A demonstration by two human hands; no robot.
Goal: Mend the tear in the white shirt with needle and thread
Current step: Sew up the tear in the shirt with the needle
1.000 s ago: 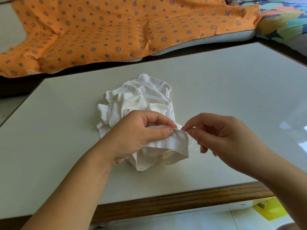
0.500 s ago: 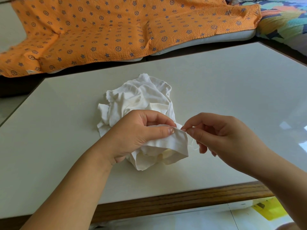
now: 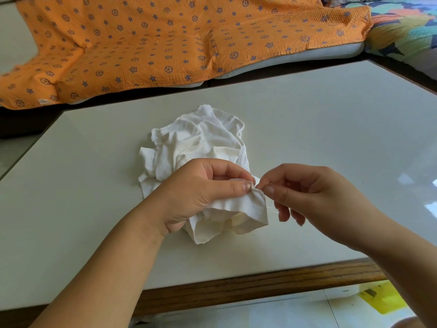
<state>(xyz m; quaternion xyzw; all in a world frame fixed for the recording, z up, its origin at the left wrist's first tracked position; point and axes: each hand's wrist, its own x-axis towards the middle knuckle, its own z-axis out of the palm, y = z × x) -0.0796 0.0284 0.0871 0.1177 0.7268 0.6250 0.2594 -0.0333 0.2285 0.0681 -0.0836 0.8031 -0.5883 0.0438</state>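
A crumpled white shirt lies bunched in the middle of the pale table. My left hand grips a folded edge of the shirt, thumb and forefinger pinching the cloth at its right tip. My right hand meets that tip, thumb and forefinger pinched on a thin needle that is barely visible against the fabric. A short length of white thread hangs below the right fingers. The tear itself is hidden in the fold.
An orange blanket with blue stars covers a cushion behind the table. A multicoloured quilt lies at the back right. The table has a wooden front edge. A yellow item lies on the floor below.
My right hand has edged slightly left, closer to the pinched fold. The left hand and the shirt have stayed where they were.
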